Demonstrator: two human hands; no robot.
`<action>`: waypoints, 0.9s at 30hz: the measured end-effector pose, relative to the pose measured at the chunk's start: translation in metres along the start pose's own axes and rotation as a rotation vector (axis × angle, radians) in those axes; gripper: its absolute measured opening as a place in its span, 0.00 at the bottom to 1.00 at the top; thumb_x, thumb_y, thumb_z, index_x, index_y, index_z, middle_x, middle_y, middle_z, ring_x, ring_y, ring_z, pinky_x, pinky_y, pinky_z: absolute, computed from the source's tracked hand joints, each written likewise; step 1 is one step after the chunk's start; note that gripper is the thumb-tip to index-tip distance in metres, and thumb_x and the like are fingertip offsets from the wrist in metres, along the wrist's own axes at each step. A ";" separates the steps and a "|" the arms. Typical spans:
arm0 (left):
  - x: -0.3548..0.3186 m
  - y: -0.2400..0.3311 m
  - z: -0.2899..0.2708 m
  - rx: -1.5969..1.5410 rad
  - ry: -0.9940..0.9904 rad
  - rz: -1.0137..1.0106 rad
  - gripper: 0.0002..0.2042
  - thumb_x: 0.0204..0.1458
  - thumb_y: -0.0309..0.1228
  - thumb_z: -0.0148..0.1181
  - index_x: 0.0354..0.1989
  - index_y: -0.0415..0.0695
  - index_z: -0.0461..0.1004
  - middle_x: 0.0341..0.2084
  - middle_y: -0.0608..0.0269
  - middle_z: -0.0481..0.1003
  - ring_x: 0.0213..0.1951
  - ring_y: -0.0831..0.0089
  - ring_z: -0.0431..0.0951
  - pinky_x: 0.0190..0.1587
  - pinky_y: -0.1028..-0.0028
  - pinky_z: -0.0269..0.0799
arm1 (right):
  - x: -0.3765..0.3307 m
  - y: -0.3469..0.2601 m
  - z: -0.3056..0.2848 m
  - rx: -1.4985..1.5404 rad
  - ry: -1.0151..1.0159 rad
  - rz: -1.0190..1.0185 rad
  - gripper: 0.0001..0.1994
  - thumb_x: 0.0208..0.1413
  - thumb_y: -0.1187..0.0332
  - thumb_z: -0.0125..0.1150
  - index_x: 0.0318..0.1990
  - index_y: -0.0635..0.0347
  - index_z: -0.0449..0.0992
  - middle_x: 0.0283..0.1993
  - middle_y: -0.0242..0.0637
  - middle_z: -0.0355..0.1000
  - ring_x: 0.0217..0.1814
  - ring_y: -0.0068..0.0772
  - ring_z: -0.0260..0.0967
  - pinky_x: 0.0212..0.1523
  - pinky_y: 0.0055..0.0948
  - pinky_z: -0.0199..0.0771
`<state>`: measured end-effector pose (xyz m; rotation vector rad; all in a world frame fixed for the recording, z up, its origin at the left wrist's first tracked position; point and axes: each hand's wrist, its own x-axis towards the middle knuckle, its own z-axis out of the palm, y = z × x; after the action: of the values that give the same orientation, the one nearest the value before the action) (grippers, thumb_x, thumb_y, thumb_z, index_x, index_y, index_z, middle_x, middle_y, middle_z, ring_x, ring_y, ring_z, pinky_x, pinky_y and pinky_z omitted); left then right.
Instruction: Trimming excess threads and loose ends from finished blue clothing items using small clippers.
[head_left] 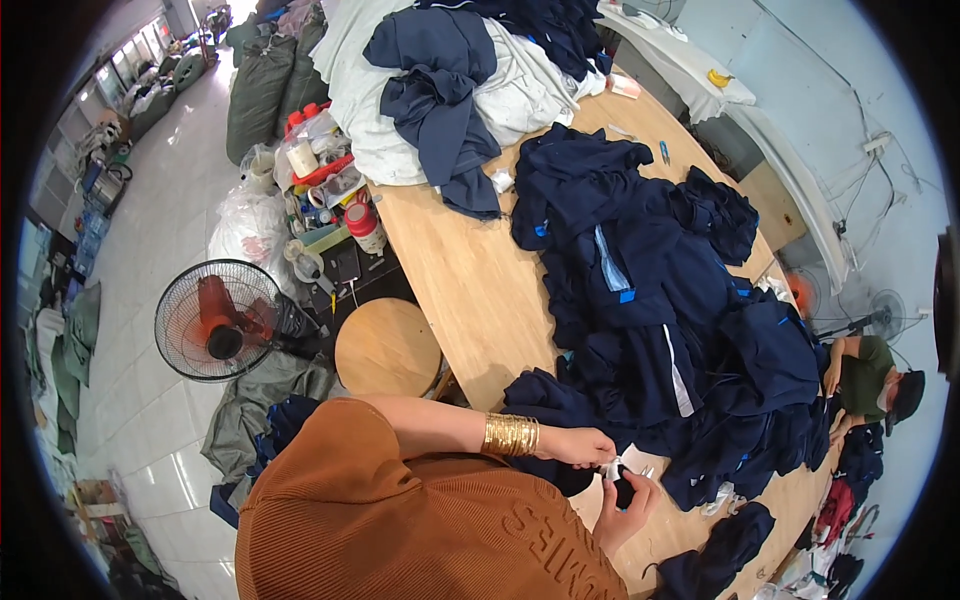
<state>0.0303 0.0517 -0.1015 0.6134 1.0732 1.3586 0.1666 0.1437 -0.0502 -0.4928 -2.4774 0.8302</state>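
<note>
My left hand [585, 447], below a wrist with several gold bangles [511, 435], is closed in a pinch on a small white piece [613, 468]. Just below it, my right hand [628, 508] has its fingers bent round a small dark piece [625, 490]. A thin silvery tip [647, 472] shows by the right fingers; its kind is too small to tell. Both hands almost touch, at the near edge of a heap of navy garments [640, 260]. White strips and bright blue tabs show on the garments.
The heap lies on a long wooden table [450, 270]. White and dark cloth [440, 90] covers its far end. A fan [220, 320], a round wooden stool [388, 345] and a red-lidded bottle [364, 224] stand left. Another person [872, 385] works at the right.
</note>
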 end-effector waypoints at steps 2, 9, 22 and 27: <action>0.001 0.001 -0.001 0.018 -0.020 0.041 0.10 0.56 0.32 0.45 0.29 0.39 0.68 0.17 0.70 0.64 0.18 0.82 0.60 0.21 0.81 0.58 | -0.001 0.004 0.001 -0.097 -0.013 -0.031 0.06 0.46 0.74 0.61 0.29 0.64 0.70 0.27 0.37 0.63 0.36 0.40 0.61 0.39 0.33 0.61; 0.000 0.005 -0.003 0.131 -0.074 0.060 0.09 0.55 0.31 0.50 0.33 0.37 0.70 0.20 0.69 0.68 0.22 0.83 0.64 0.25 0.82 0.62 | 0.007 0.022 -0.010 0.200 -0.315 0.282 0.08 0.53 0.74 0.53 0.23 0.67 0.67 0.20 0.34 0.62 0.23 0.27 0.59 0.26 0.27 0.58; -0.042 0.020 -0.035 0.265 0.176 0.032 0.06 0.50 0.29 0.55 0.31 0.39 0.72 0.24 0.65 0.72 0.24 0.78 0.71 0.31 0.76 0.69 | 0.017 0.052 -0.070 0.434 0.122 0.488 0.13 0.58 0.69 0.48 0.20 0.59 0.64 0.14 0.26 0.56 0.15 0.15 0.53 0.18 0.16 0.57; -0.019 0.041 -0.005 0.554 0.177 0.421 0.08 0.47 0.27 0.57 0.36 0.42 0.71 0.33 0.62 0.69 0.28 0.77 0.72 0.32 0.77 0.68 | 0.034 0.030 -0.053 0.366 -0.161 0.416 0.16 0.57 0.67 0.51 0.17 0.61 0.63 0.15 0.26 0.56 0.19 0.16 0.51 0.21 0.19 0.50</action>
<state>0.0096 0.0392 -0.0635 1.1944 1.5439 1.4937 0.1727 0.2068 -0.0209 -0.8456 -2.3124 1.5054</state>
